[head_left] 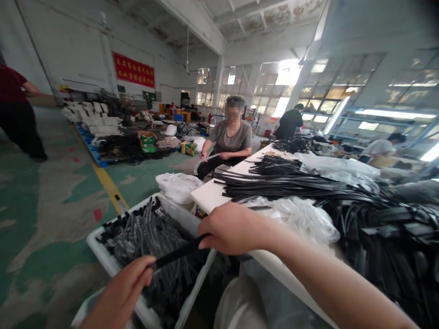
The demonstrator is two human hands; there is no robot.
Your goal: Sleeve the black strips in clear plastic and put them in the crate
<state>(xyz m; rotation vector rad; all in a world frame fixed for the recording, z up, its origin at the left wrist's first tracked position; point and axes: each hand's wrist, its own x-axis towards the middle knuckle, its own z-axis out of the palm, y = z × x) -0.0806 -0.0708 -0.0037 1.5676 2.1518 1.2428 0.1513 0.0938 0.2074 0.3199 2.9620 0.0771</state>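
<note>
A black strap (180, 252) is stretched between my two hands, above a white plastic crate. My left hand (128, 281) pinches one end between thumb and fingers. The other end is gripped in my right hand (228, 228), close to the corner of the white table (204, 194). Beneath the strap, the crate (98, 244) holds a heap of black straps (151, 224), some in clear wrapping. Long black strips (274, 185) lie in a bundle on the table, beyond my right forearm. Whether the held strap carries any fitting is too blurred to tell.
Clear plastic bags (302, 214) lie on the table near my right arm. A white bag (180, 186) sits behind the crate. Across from me a seated person (233, 137) handles a pale strip. More black strips (387, 256) pile up at the right. Another person stands at far left.
</note>
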